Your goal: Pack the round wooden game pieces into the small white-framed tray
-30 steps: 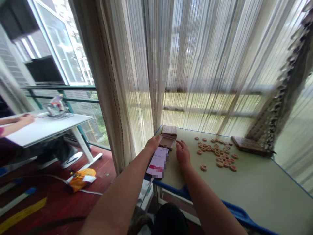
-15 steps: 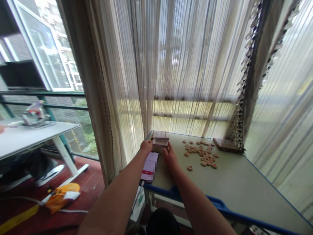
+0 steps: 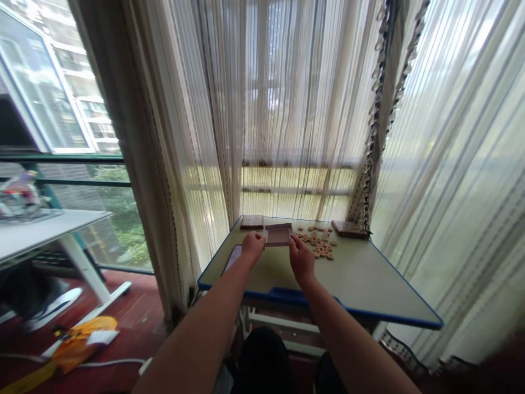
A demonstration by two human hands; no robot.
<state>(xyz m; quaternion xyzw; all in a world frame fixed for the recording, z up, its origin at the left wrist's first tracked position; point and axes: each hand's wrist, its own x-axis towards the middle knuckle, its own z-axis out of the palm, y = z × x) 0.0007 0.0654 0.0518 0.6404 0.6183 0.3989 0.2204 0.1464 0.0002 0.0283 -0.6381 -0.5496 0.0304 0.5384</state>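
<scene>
My left hand (image 3: 252, 245) and my right hand (image 3: 300, 257) both grip the near edge of a shallow open wooden box (image 3: 278, 236) on a pale table (image 3: 361, 279). The left fingers curl round its left corner, the right fingers pinch its right corner. The box's wooden lid (image 3: 251, 221) lies flat at the table's far left corner. Several round wooden game pieces (image 3: 318, 242) are scattered just right of the box. A phone (image 3: 232, 258) lies under my left forearm near the table's left edge.
A dark wooden board (image 3: 348, 228) lies at the table's far right, against sheer curtains (image 3: 287, 109). A white desk (image 3: 36, 230) stands at the left. An orange bag (image 3: 76, 342) and cables lie on the red floor.
The box has been pulled away from its lid toward the table's middle, with both hands on it. My view has drawn back, so the whole table now shows.
</scene>
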